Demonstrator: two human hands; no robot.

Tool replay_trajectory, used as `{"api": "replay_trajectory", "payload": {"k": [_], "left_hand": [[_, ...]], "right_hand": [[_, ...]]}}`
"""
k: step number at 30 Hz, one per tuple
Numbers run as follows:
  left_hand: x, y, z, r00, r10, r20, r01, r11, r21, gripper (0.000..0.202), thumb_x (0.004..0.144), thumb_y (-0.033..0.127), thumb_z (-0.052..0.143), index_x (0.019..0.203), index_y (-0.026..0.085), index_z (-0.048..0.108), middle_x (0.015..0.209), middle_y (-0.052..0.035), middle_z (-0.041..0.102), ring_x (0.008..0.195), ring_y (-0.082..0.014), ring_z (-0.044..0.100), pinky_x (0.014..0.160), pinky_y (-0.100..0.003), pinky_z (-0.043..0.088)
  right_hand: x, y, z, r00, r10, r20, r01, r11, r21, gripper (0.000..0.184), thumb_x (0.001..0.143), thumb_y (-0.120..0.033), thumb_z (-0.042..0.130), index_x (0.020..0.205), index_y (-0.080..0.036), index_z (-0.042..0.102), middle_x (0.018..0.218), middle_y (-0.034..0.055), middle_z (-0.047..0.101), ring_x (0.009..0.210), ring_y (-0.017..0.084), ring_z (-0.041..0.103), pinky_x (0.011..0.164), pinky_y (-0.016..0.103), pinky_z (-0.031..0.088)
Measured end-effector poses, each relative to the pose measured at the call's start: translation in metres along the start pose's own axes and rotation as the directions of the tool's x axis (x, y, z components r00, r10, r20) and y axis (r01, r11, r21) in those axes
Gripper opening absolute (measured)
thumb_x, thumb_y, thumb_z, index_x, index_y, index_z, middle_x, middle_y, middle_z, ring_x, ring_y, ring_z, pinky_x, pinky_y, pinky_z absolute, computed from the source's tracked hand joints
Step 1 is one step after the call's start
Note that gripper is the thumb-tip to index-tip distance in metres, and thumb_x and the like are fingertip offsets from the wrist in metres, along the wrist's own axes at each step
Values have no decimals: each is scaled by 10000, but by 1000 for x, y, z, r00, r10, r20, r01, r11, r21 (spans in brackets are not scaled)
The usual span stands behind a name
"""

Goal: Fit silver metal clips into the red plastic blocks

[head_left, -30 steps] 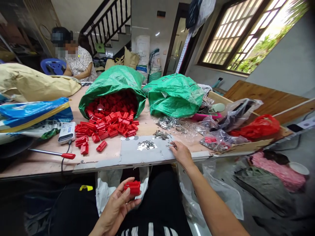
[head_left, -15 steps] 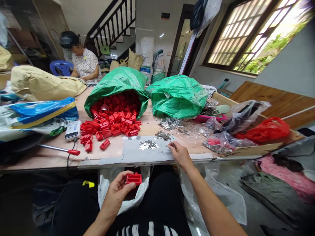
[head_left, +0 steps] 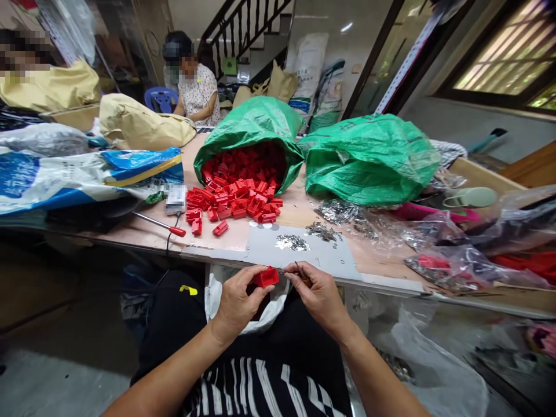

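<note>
My left hand [head_left: 234,298] pinches a small red plastic case [head_left: 266,278] with an open hollow side, above my lap. Close to its right, my right hand [head_left: 320,296] is closed on a slim tool with a dark shaft and brownish handle [head_left: 304,277]; its exact kind is unclear. A tiny metal piece [head_left: 281,271] shows at the right fingertips, beside the case. On the table ahead, a grey sheet [head_left: 260,250] carries a pile of flat shiny metal pieces [head_left: 292,242] and a pile of darker small metal parts [head_left: 322,231].
Red cases [head_left: 237,200] spill from a green sack [head_left: 256,119]; another green sack [head_left: 369,159] stands to the right. A red-handled rod [head_left: 176,230] lies left, near a white device [head_left: 175,198]. A white bag [head_left: 214,292] hangs below the table edge. A person [head_left: 197,95] sits across.
My right hand has come back from the metal pieces on the table to the red case. My left hand has raised and turned the case. The view has swung left.
</note>
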State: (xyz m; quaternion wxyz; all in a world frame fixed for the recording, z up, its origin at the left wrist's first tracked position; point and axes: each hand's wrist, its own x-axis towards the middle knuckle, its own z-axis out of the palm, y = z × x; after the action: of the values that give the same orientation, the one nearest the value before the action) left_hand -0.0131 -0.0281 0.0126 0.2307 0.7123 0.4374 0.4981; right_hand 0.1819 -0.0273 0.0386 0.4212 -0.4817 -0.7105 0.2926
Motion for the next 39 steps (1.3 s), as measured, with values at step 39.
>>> {"api": "replay_trajectory", "payload": {"k": [39], "left_hand": [[-7,10,5,987,156,-36,-153,984,91,303,788,103,724,1078,166,659,969,-54,755,871,-175,719,800,-277,586]], "right_hand": [[-9,5,18,973,-228,14,227,956,-185,85,956,-131,546,913,-191,587,856,25,620,771,139,594,709,237,459]]}}
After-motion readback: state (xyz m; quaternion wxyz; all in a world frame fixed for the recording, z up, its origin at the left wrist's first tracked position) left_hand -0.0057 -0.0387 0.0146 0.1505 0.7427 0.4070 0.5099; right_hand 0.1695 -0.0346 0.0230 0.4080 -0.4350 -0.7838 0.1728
